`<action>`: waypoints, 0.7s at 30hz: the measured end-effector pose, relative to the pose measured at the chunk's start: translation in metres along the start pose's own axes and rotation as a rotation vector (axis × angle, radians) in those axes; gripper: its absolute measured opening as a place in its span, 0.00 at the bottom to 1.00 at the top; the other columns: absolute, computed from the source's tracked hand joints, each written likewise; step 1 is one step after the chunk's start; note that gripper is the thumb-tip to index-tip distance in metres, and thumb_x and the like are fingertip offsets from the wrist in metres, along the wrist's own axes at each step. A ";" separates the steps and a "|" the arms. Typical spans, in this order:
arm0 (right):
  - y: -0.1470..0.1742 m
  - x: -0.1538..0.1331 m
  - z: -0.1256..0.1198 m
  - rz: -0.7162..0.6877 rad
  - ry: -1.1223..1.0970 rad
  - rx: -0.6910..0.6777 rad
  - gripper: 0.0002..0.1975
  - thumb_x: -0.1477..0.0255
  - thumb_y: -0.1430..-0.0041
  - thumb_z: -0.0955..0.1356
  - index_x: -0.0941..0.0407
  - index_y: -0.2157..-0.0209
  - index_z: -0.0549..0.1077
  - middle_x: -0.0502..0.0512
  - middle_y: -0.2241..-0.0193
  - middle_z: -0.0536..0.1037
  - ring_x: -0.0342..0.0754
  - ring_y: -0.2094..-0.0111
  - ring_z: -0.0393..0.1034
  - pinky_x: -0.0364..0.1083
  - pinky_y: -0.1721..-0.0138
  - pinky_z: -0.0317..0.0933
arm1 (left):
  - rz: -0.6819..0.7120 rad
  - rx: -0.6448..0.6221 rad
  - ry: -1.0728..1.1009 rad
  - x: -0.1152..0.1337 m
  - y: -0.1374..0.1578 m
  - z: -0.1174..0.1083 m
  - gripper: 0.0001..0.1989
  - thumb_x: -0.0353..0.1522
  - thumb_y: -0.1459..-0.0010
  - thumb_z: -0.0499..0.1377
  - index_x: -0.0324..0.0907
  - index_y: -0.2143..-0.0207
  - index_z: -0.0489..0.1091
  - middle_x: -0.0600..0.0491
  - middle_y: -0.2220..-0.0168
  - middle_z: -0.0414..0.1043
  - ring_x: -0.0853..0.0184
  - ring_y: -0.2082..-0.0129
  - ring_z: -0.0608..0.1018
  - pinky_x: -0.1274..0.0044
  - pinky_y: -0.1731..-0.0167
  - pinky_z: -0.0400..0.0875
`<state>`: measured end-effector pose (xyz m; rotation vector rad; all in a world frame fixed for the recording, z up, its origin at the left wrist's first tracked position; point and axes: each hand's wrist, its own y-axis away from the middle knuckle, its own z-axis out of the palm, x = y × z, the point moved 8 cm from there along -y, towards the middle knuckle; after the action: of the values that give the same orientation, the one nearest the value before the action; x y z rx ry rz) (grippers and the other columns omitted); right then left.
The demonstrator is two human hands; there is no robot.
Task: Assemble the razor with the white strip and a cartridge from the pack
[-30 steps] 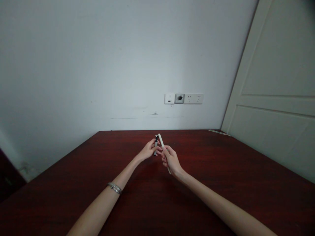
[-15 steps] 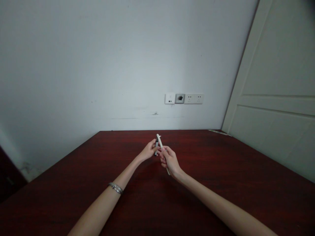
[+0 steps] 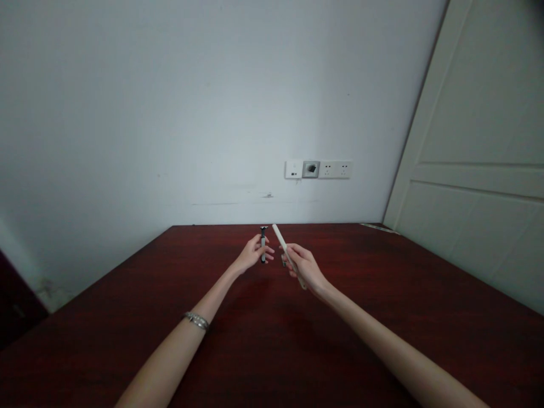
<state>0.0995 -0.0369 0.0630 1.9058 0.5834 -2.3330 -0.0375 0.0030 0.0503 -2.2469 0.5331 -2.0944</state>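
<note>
My left hand [image 3: 251, 253] is closed around the grey-and-black handle of what looks like a razor [image 3: 263, 247], upright with its T-shaped head at the top. In my right hand [image 3: 304, 266] is a slim white stick [image 3: 279, 235], pinched near its middle. It tilts up and to the left, and its lower end shows below my palm. A small greenish-white piece [image 3: 283, 260] shows at the right fingers; its kind is too small to tell. Both hands are above the dark red table [image 3: 263, 351], with a small gap between the two held things.
The table's far edge meets a pale wall [image 3: 238, 102] carrying a row of sockets [image 3: 327, 169]. On the right stands a white panelled door or cabinet side [image 3: 476, 141]. A thin strip [image 3: 379, 229] lies along the table's far right edge.
My hands have moved apart, the left leftward with the razor and the right to the right with the white stick. The two things overlapped in view before and now stand separate.
</note>
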 end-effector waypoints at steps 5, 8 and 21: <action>-0.017 -0.018 -0.033 -0.186 0.375 0.004 0.18 0.59 0.48 0.64 0.59 0.64 0.71 0.49 0.79 0.68 0.38 0.83 0.57 0.40 0.82 0.53 | -0.028 0.036 -0.016 -0.002 0.001 -0.008 0.12 0.33 0.46 0.56 0.40 0.61 0.56 0.46 0.68 0.74 0.65 0.74 0.78 0.76 0.77 0.71; -0.016 -0.023 -0.053 -0.297 0.630 0.012 0.15 0.63 0.47 0.64 0.59 0.64 0.74 0.53 0.74 0.72 0.43 0.75 0.64 0.43 0.73 0.59 | -0.023 0.070 -0.003 0.001 0.001 -0.014 0.12 0.33 0.46 0.56 0.40 0.60 0.57 0.46 0.67 0.74 0.64 0.73 0.78 0.75 0.76 0.72; 0.004 0.033 -0.034 -0.301 0.959 -0.415 0.09 0.72 0.45 0.65 0.55 0.66 0.77 0.55 0.68 0.74 0.47 0.67 0.68 0.45 0.62 0.60 | -0.011 0.097 0.073 0.005 0.001 -0.018 0.15 0.33 0.47 0.58 0.40 0.59 0.58 0.45 0.67 0.75 0.63 0.72 0.79 0.75 0.75 0.72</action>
<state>0.1249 -0.0236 0.0248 2.7220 1.3493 -1.0812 -0.0555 0.0045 0.0566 -2.1341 0.4133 -2.1647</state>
